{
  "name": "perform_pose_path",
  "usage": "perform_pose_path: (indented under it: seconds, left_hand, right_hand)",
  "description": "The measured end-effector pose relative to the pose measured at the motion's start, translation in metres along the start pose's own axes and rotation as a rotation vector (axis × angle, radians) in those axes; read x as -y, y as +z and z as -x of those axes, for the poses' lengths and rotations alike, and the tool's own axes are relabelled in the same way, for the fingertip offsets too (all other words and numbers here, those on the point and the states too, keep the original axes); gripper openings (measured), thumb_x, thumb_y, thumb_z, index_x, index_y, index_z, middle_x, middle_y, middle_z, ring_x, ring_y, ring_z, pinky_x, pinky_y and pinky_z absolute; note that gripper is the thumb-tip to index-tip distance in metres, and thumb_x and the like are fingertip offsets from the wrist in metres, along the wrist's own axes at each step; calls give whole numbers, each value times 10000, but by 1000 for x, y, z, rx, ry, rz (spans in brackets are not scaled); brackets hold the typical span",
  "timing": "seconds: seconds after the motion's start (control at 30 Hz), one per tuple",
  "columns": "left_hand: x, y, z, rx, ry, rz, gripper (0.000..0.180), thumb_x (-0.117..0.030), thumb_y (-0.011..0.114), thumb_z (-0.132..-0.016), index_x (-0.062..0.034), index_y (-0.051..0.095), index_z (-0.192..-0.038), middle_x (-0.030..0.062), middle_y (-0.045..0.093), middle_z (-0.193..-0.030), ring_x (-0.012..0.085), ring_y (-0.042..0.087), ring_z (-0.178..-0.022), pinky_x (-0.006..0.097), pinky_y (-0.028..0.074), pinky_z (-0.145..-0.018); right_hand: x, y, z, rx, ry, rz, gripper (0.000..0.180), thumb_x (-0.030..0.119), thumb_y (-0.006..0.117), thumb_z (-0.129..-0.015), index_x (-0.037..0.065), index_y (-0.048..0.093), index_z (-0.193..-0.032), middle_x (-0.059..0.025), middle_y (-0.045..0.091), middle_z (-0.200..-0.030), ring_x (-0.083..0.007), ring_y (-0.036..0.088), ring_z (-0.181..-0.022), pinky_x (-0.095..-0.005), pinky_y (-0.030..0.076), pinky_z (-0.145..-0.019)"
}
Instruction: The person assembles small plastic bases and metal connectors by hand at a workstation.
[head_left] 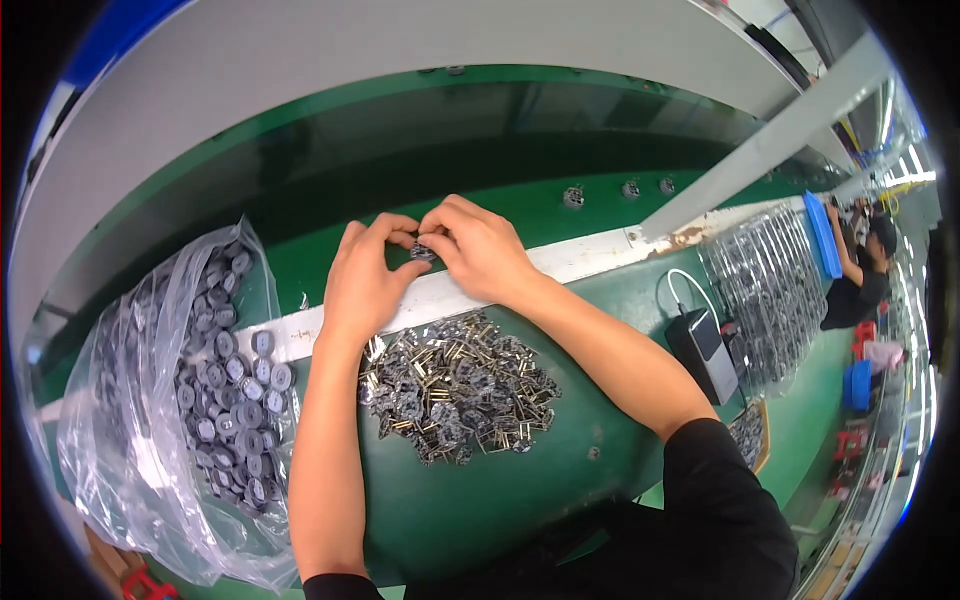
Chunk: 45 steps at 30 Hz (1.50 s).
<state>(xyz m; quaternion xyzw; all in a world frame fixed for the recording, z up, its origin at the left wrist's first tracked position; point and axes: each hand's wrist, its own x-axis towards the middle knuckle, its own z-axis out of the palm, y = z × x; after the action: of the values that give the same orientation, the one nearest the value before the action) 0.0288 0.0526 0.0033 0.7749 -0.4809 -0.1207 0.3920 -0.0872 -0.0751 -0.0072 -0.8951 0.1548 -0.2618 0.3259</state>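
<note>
My left hand [362, 280] and my right hand [474, 248] meet over the white rail, fingertips closed on a small dark round part [422, 252]. Fingers cover much of it, so its finer details are hidden. Below my hands, between my forearms, lies a heap of small dark parts with brass-coloured pins [455, 390] on the green tabletop [580, 500]. To the left, an open clear plastic bag [140, 430] spills many grey round caps [235, 415] near my left forearm.
A white rail [580, 262] edges a green conveyor belt [330, 235], which carries several small round pieces [573, 197]. At right are a power bank [703, 355] with a white cable, stacked clear trays [765, 290], a blue tray [822, 235] and a co-worker [862, 275]. A slanted metal post [765, 145] rises beyond.
</note>
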Motion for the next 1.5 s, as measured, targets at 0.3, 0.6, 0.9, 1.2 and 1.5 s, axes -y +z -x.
perform_pose_path:
  seconds: [0.3, 0.6, 0.9, 1.2, 1.5]
  left_hand:
    - [-8, 2, -6, 0, -2, -10, 411, -59, 801, -697, -77, 652, -1080, 31, 714, -950, 248, 543, -909, 355, 462, -800]
    - [22, 0, 1, -77, 78, 19, 426, -1, 770, -675, -58, 631, -1073, 61, 673, -926, 202, 518, -830, 306, 397, -711]
    - [21, 9, -6, 5, 34, 66, 387, 34, 756, -717, -36, 602, -1065, 50, 636, -933, 169, 484, -811, 289, 365, -695]
    - [14, 9, -7, 6, 30, 90, 374, 50, 740, -738, -28, 596, -1075, 42, 653, -928, 125, 472, -729, 266, 358, -650]
    - [64, -46, -15, -269, -11, -141, 232, -102, 594, -949, 18, 659, -1136, 123, 685, -980, 191, 619, -803, 313, 492, -734]
  right_hand:
    - [-7, -2, 0, 9, -25, 81, 87, 156, 652, -880, 75, 642, -911, -82, 623, -916, -296, 652, -828, -416, 517, -693]
    - [-3, 17, -7, 61, -110, 210, 212, 159, 740, -702, 59, 693, -882, -117, 629, -950, -305, 670, -893, -427, 556, -731]
    - [-5, 12, -6, 81, -69, 283, 252, 173, 785, -649, 37, 697, -842, -105, 649, -937, -306, 680, -888, -415, 554, -706]
    - [-9, 20, -5, 18, -16, 249, 194, 157, 749, -703, 43, 683, -845, -105, 660, -932, -306, 687, -864, -421, 557, -690]
    - [-22, -6, -5, -48, 87, 213, 164, 169, 705, -787, 33, 659, -867, -132, 627, -896, -341, 662, -855, -444, 545, -703]
